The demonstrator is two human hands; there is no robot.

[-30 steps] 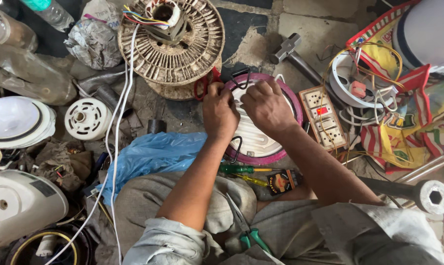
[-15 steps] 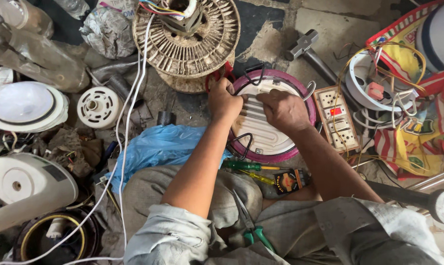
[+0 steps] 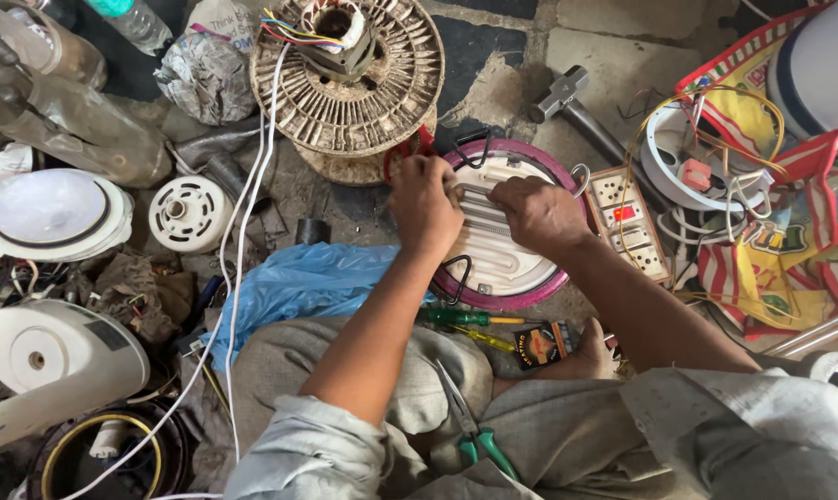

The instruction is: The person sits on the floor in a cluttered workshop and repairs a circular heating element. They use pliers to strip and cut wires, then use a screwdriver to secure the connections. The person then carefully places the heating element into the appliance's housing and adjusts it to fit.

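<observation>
You sit on a cracked stone floor [image 3: 502, 88] crowded with fan parts, wires and tools. The round white heater plate with a purple rim [image 3: 507, 255] lies right in front of your knees, just beside the switch-and-socket board [image 3: 634, 222] and below the ribbed motor rotor [image 3: 350, 74]. By the look of it the work is midway: the plate sits open, its ribbed centre is in hand, and the green screwdrivers [image 3: 461, 319] and pliers [image 3: 470, 426] lie unused. Your left hand [image 3: 425, 206] curls its fingers down onto the plate's upper edge; your right hand [image 3: 537, 213] presses bent fingers onto the ribs. Whether they pinch anything, I cannot tell.
</observation>
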